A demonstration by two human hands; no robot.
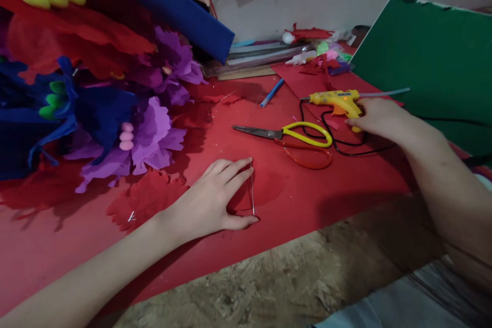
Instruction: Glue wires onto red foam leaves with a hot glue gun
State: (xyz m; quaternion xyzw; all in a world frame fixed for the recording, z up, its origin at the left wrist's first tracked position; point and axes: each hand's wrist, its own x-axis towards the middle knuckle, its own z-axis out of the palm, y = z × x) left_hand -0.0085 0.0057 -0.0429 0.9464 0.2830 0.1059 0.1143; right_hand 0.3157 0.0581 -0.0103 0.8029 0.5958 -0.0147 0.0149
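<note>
My left hand [219, 192] lies on the red-covered table, fingers spread, with fingertips and thumb pressing down the two ends of a thin straight wire [252, 187]. Beneath the wire is a flat red piece [269, 184], faint against the red surface. At the right, my right hand [378, 115] is closed around the handle of a yellow glue gun [332, 97]. A clear glue stick [388, 93] sticks out of its back, and its nozzle points left. Between the hands lie scissors [280, 133] with one yellow and one red handle loop, blades to the left.
Large red, blue and purple artificial flowers [154, 128] crowd the left. A ruffled red piece [146, 197] lies near my left forearm. Behind are a blue pen [272, 93], a blue panel [172, 5] and a green board [426, 56]. The black cord [346, 152] loops beside the scissors.
</note>
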